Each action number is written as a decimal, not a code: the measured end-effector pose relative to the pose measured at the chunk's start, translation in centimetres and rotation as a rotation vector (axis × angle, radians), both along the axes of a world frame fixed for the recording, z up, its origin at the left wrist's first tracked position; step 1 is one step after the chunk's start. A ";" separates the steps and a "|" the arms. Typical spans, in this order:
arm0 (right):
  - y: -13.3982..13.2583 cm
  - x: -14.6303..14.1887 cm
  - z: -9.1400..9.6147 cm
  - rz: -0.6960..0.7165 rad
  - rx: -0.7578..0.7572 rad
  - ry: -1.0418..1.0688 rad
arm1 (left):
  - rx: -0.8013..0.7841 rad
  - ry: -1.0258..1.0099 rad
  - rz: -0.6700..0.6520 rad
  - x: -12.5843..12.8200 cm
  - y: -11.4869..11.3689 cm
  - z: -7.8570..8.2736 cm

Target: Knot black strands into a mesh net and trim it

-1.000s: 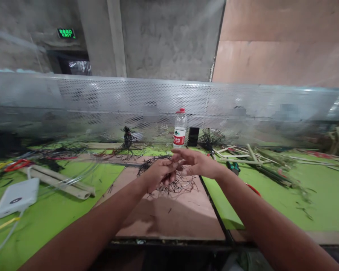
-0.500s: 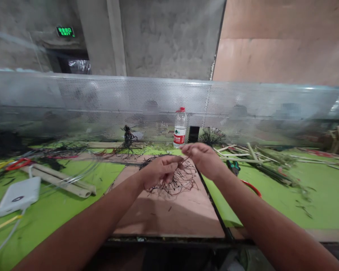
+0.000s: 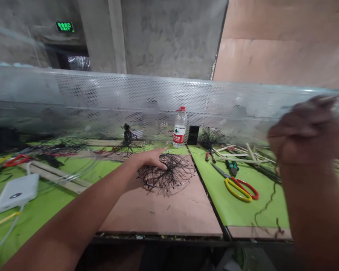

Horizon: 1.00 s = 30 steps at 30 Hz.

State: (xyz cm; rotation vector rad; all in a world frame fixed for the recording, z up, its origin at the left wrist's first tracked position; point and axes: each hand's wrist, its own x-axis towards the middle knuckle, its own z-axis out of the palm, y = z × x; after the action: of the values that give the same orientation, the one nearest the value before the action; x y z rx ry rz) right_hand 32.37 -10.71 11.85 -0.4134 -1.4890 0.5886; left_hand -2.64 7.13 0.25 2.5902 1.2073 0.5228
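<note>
On the brown board (image 3: 164,216) lies a round tangle of dark, wire-like strands (image 3: 172,173), gathered at its middle. My left hand (image 3: 142,160) rests at its upper left side, thumb on the strands and index finger stretched apart from it; the other fingers are partly hidden. Raised high on the right, my right hand (image 3: 307,131) is closed and smeared by motion. A thin pale end shows at its fingertips. Below and left of that hand dangles a thin dark strand (image 3: 267,207), its top hidden behind the hand.
Red-and-yellow-handled scissors (image 3: 238,186) and green-black pliers (image 3: 232,168) lie right of the board. Behind stand a water bottle (image 3: 180,128) and a dark block (image 3: 193,135). On the left are a white power bank (image 3: 17,192) with a cable and bamboo tubes (image 3: 56,178).
My right hand has moved from above the tangle far up and to the right, uncovering the scissors. My left hand has shifted slightly left, its thumb and index finger now apart.
</note>
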 end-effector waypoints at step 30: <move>8.0 -7.9 -9.3 0.429 -0.496 -0.572 | 0.311 -0.584 0.193 0.9 -3.7 -1.7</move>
State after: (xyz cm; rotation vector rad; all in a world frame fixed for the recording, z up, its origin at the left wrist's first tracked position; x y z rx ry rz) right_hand 24.44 -2.66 2.57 -0.6909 -1.9960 1.2716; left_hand -1.73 3.40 -1.46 2.2810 1.2318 1.4850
